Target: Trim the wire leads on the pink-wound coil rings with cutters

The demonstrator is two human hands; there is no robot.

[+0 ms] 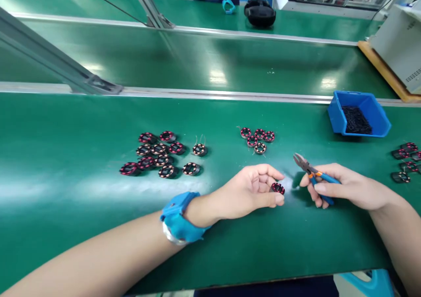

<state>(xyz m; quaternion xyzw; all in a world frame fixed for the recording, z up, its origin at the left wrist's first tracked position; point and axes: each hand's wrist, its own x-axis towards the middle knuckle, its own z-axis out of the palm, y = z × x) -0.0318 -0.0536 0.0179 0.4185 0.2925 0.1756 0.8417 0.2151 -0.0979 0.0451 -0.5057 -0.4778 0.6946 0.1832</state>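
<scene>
My left hand (251, 189) rests on the green mat with its fingers curled round a small ring-shaped wound coil (278, 188), black with pink and copper windings. A blue wrist strap (179, 218) sits on that wrist. My right hand (345, 186) grips blue-handled side cutters (309, 170), whose jaws point up and left, a short way right of the coil. A group of coils (258, 139) lies just beyond my hands. A bigger pile of coils (161, 154) lies to the left.
A blue bin (358, 113) of small black parts stands at the right. More coils (406, 161) lie at the far right edge. A conveyor belt (197, 60) runs behind a metal rail. Across it stand a black object (259, 12) and a person in dark clothing.
</scene>
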